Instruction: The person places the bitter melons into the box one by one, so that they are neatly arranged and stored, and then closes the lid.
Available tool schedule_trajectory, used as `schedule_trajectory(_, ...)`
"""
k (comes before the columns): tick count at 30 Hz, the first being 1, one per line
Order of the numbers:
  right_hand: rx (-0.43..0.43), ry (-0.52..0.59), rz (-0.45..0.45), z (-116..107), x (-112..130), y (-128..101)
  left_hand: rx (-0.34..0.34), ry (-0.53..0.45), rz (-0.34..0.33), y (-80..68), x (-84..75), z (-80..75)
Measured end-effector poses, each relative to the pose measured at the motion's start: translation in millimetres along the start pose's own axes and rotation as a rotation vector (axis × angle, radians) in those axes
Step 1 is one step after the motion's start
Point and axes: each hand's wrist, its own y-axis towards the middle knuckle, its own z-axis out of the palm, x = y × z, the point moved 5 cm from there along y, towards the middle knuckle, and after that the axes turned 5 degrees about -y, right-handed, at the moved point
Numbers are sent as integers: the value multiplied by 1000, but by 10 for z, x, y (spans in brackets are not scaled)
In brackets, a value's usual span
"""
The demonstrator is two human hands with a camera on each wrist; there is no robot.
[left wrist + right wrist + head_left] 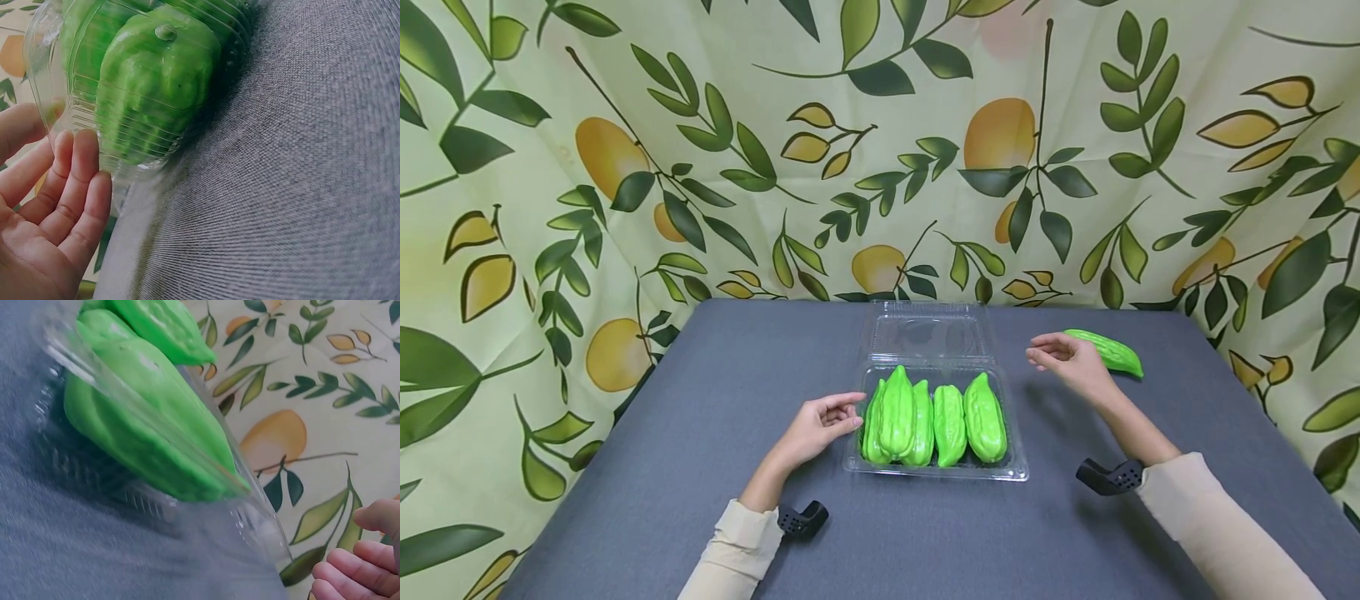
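Note:
A clear plastic clamshell box [1015,467] lies on the grey table, lid folded back, with several green bitter gourds [932,417] packed side by side in it. My left hand [827,421] rests at the box's left wall, palm up, fingers relaxed and touching the plastic [75,119]. My right hand [1063,357] hovers to the right of the box, fingers loosely curled, holding nothing. Just behind it another green gourd [1112,352] lies on the table. The right wrist view shows the box [250,519] and gourds [150,431] close up, with fingertips [356,569] at the lower right.
The grey table [700,400] stretches to left and right of the box. A leaf-and-lemon patterned cloth [880,150] hangs as a backdrop round the table's back and sides. The open lid [928,333] lies flat behind the box.

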Motion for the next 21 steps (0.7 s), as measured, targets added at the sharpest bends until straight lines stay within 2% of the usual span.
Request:
schedule_trajectory(8,-39,27,2,-106,-81,2,0,7,-3,1,4,-3)
schedule_trajectory(15,-80,-33,-11,-201,-140,-10,1,11,-7,-4,3,-2)
schedule_trajectory(21,-112,-16,-28,-286,-164,-11,-2,17,-4,-4,5,1)
